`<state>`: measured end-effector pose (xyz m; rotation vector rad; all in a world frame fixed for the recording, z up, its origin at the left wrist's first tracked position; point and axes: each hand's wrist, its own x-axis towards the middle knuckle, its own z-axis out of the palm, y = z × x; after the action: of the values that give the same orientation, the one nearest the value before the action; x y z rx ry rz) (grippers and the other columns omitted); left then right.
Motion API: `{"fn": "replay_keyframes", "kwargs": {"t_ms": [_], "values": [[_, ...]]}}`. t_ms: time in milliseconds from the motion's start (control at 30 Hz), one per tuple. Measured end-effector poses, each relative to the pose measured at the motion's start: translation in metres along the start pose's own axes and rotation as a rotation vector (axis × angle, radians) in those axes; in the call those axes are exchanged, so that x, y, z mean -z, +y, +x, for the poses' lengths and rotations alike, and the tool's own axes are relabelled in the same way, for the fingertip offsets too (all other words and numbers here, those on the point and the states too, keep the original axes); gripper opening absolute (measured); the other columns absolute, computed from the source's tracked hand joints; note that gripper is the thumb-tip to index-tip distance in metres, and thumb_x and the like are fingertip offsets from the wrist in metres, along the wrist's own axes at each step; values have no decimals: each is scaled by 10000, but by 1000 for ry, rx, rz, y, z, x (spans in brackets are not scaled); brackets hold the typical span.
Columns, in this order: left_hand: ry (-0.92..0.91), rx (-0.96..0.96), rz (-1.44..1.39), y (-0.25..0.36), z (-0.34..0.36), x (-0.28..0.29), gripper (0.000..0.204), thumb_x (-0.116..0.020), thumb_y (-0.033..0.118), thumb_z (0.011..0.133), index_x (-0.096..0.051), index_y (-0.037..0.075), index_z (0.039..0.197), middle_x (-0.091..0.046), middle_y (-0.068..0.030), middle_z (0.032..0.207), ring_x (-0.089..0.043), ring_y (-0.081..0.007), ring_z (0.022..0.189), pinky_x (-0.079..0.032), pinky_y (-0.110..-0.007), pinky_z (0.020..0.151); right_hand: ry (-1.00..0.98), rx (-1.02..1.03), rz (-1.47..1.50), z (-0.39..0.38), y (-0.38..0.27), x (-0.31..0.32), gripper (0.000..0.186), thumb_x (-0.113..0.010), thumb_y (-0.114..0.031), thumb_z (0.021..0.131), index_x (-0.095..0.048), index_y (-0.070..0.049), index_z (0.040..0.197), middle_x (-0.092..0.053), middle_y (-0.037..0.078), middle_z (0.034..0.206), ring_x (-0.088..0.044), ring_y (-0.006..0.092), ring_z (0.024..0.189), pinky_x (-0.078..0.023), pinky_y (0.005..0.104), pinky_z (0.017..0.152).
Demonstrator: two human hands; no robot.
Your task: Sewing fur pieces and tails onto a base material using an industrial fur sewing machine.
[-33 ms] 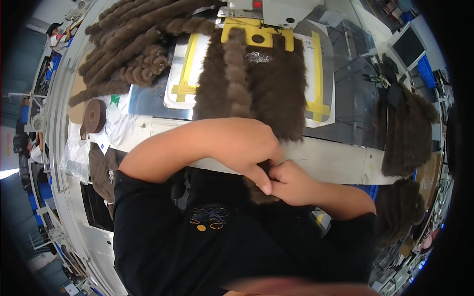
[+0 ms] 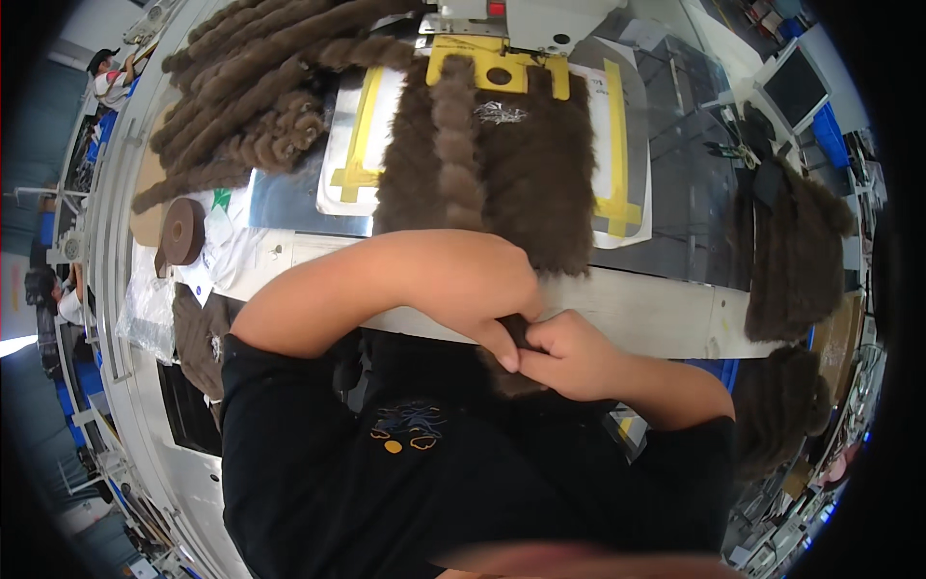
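Observation:
My left hand (image 2: 494, 294) and my right hand (image 2: 577, 359) meet at the table's front edge. Both are closed on a dark brown fur piece (image 2: 517, 331), part of which shows between them and hangs below. My left thumb presses close to the right fingertips. Beyond my hands lies a wide brown fur panel (image 2: 535, 183). Along its left part runs a lighter, ridged fur strip (image 2: 456, 145). Whether the held fur joins the panel is hidden by my left hand. A yellow plate (image 2: 500, 75) with a hole overlaps the panel's far end, and white thread scraps (image 2: 502, 112) rest on the fur.
Rolled fur strips (image 2: 260, 87) are heaped at far left, near a brown tape roll (image 2: 181, 232). A white machine (image 2: 559, 24) stands at the back. More fur (image 2: 801, 256) hangs at right, below a monitor (image 2: 796, 87). Other people sit at far left.
The whole view has shifted very slightly. Both hands keep their grip on the fur piece, with a little more of it showing between them.

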<state>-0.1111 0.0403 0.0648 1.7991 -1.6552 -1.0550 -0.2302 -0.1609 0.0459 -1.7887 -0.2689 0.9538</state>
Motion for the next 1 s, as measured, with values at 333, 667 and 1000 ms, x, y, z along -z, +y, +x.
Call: {"fn": "replay_keyframes", "kwargs": {"t_ms": [333,667,1000], "values": [[315,-41,-217,-12,11,9,267,-863,221,866,-724,2,928,-653,-140,806,-662,-353,761,-502,-425,651,530,401,-608,-17,-1,30,262,-780,-208,853,-596,-52,751,-625,130,670,-640,362,619,-466,469,543],[724,-69,-276,-15,2,-5,265,-889,30,732,-643,27,830,-637,-89,787,-610,-299,700,-470,-375,606,644,523,-5,-1,9,35,442,-976,-185,749,-730,-30,1082,-704,72,1004,-684,176,851,-526,323,725],[892,-37,-345,-19,4,0,306,-910,56,752,-606,39,791,-552,-57,718,-529,-194,626,-410,-325,564,779,730,-15,20,-18,55,312,-968,-125,756,-767,-22,971,-713,75,887,-676,189,761,-524,320,656]]}}
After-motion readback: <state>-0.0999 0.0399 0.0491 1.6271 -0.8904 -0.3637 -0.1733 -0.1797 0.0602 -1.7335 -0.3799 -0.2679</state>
